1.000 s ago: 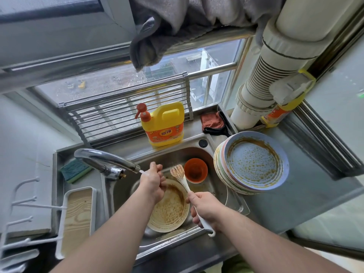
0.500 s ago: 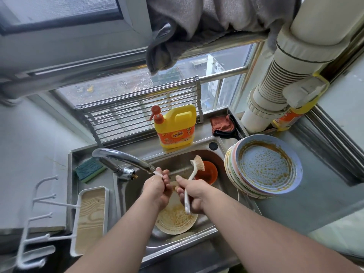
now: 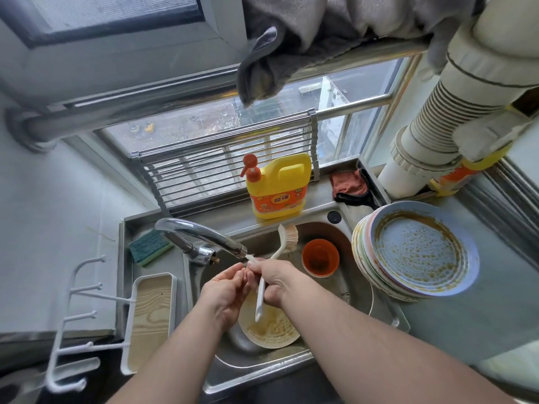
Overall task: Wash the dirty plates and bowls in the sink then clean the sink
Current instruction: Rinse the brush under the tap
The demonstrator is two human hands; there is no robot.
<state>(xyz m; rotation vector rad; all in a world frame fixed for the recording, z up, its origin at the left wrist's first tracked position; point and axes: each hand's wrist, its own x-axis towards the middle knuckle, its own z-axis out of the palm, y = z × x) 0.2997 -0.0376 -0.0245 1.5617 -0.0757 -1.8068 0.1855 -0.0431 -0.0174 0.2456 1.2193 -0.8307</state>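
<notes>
While water runs from the tap [image 3: 201, 236], both hands meet under its spout above the sink [image 3: 361, 290]. Far left, a white hook rack [image 3: 73, 325] lies beside a wooden-bottomed tray [image 3: 150, 319] on the counter, and a green and yellow sponge [image 3: 149, 250] sits on the ledge just behind the tray, beside the tap's base. The left hand [image 3: 226, 297] is held palm up under the spout with its fingers loosely bent, holding nothing, its fingertips touching the right hand. The right hand [image 3: 272, 279] grips the white handle of a dish brush [image 3: 287, 235], fingers curled round it; the bristle head points up and away toward the back rim of the sink, and the handle's end hangs down over a dirty plate [image 3: 271, 328] that lies in the sink bottom, smeared with brown sauce. Behind the sink stands a yellow soap jug [image 3: 278, 188] with an orange pump. An orange bowl [image 3: 320, 257] sits in the sink, right of the brush. Farther right, an orange cloth [image 3: 348, 183] lies on the back ledge, and a stack of dirty plates [image 3: 420, 252] rests on the counter, overhanging the sink's right rim, the top one blue and sauce-stained.
</notes>
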